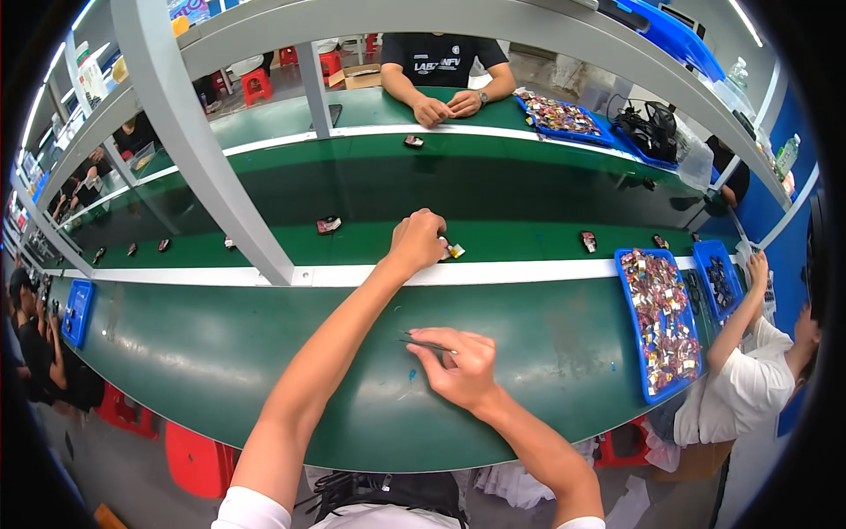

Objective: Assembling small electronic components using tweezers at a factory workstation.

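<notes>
My left hand (418, 241) reaches past the white rail onto the green conveyor belt, its fingers closed around a small electronic part (453, 249) with a white and yellow patch. Most of that part is hidden behind the fingers. Over the green worktable, my right hand (463, 363) pinches a pair of thin tweezers (423, 344), tips pointing left. Below the tweezers lies a tiny blue scrap (411, 375). On the belt, a similar small dark part (329, 225) sits left of my left hand, and another dark part (589, 241) lies to its right.
A blue tray (623, 291) heaped with small wrapped parts stands at the right of the table, beside a smaller blue tray (736, 304). A grey post (203, 150) rises at left. Opposite sits a person (441, 66) with hands together; another works at right.
</notes>
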`<state>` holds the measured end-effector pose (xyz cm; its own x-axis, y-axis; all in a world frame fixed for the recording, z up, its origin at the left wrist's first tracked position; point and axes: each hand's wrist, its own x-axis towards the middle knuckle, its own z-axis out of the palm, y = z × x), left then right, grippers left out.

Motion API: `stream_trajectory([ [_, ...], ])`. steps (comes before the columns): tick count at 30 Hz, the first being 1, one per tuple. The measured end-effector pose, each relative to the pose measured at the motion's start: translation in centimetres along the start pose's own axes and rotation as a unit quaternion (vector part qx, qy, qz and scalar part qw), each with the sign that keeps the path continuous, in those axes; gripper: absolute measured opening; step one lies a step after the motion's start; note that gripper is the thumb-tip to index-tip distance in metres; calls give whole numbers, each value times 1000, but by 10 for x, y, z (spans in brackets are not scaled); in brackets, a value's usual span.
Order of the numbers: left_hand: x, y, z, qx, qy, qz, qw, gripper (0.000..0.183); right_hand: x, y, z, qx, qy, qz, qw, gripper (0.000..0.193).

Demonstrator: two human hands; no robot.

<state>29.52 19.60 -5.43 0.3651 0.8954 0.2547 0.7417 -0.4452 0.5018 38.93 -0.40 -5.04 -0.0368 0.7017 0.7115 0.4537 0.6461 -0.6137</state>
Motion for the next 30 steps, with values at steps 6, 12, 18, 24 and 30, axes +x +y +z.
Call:
stream_trajectory([
  [6, -17, -23, -12, -91, 21, -55, 994, 9, 2, -4, 0, 16, 0, -13, 1000, 17],
  [12, -78, -15, -46, -190, 91, -58, 976, 14, -4, 2, 0, 56, 11, 110, 992, 17],
  [18, -160, 0, -83, -294, 35, -155, 942, 20, 2, 2, -3, 191, 5, 225, 955, 12],
  [24, -184, 6, -75, -408, 52, -195, 890, 17, 0, 1, -2, 231, -7, 279, 932, 14],
  [30, -189, 9, -71, -421, 56, -171, 889, 14, -8, 4, 5, 154, -3, 242, 958, 13],
])
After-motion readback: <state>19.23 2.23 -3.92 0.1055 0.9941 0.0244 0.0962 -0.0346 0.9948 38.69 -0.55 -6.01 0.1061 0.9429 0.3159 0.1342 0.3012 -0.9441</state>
